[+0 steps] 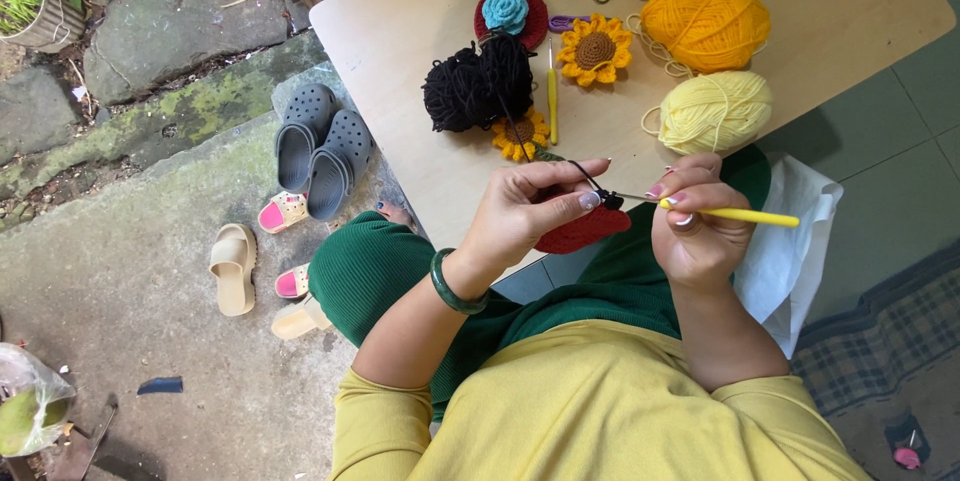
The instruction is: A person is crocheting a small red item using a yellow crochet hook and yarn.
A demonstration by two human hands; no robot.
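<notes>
Red crochet work (583,231), a flat rounded piece, hangs at the near edge of the desk (420,21), pinched between thumb and fingers of the left hand (525,209). A dark strand runs from it up over the left forefinger to the black yarn (478,86) lying on the desk. The right hand (697,221) is closed around a yellow-handled crochet hook (728,213), whose metal tip meets the top of the red piece, just beside the left fingertips. A green bangle (452,289) sits on the left wrist.

Farther on the desk lie two crocheted sunflowers (595,49), a red disc with a blue rose (510,13), a second hook (551,91), and balls of orange yarn (703,21) and pale yellow yarn (715,111). Left of the desk, on the stone floor, stand grey clogs (322,146).
</notes>
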